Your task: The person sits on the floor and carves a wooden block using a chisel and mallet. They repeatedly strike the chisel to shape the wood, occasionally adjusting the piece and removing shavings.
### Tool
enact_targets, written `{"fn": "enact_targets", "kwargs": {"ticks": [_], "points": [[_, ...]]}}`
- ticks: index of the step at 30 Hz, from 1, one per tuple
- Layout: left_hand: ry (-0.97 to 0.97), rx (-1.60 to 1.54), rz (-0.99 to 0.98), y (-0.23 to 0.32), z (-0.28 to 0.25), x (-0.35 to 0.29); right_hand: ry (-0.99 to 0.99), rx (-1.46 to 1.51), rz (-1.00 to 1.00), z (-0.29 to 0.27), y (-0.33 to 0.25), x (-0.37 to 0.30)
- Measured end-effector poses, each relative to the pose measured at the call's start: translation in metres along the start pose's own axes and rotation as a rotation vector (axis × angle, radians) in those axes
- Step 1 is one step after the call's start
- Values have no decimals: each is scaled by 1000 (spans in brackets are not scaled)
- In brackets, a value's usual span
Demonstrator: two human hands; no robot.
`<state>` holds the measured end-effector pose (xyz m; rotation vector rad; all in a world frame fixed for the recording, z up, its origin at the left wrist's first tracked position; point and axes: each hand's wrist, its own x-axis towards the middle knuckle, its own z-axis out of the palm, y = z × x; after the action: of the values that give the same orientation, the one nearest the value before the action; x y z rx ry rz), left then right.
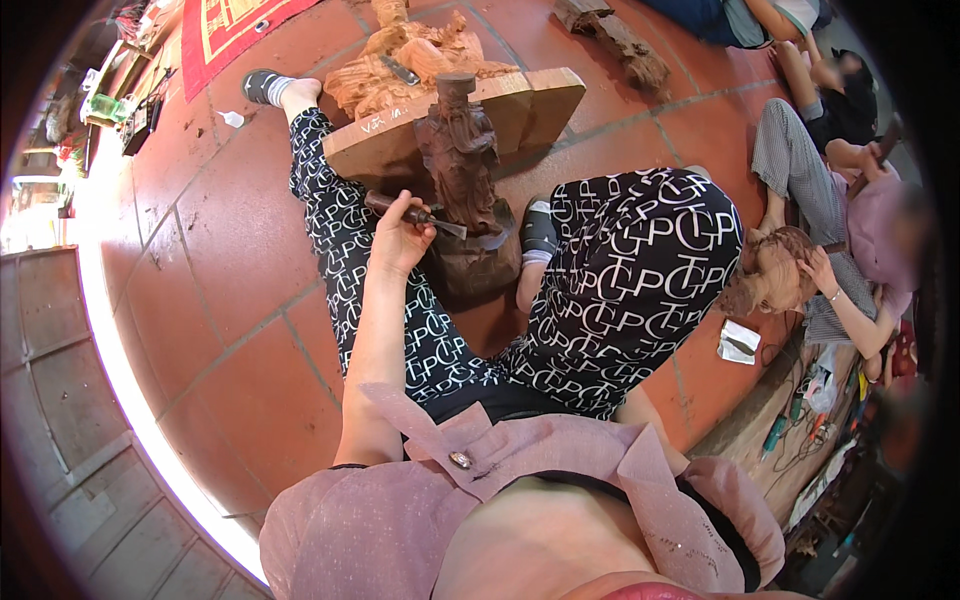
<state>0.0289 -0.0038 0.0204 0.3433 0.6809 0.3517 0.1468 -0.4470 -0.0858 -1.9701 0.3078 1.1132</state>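
My left hand [402, 238] is closed around a chisel [385, 203] with a dark wooden handle and a flat metal blade. The blade's tip lies at the lower part of a dark brown carved wooden statue [458, 160], though I cannot tell whether it touches. This robed, bearded figure stands upright on a thick dark block base [475, 270] between my legs. Of my right arm, only a short stretch [648, 420] shows beside my raised right knee; that hand is hidden.
Behind the statue is a thick wooden board [540, 112] and an orange-toned wood carving [440, 45]. A rough log [625, 50] lies farther back. On the right, a co-worker [870, 240] holds a pale carving [775, 265], near tools and cables [790, 420]. A red cloth [235, 40] lies far left.
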Motion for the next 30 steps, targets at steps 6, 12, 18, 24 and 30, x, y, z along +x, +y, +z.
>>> {"fn": "enact_targets", "kwargs": {"ticks": [6,12,18,24,30], "points": [[-110,69,155,4,5,-14,-8,13,-15,3,0,3],[-159,49,226,16,2,-31,-14,19,-38,4,-7,4],[-119,110,312,36,1,-42,30,15,-198,-14,-60,6],[-87,130,450,53,20,-39,266,0,-745,-71,-237,-18],[-29,202,631,62,30,-50,740,-283,-1460,-101,-424,-93]]}}
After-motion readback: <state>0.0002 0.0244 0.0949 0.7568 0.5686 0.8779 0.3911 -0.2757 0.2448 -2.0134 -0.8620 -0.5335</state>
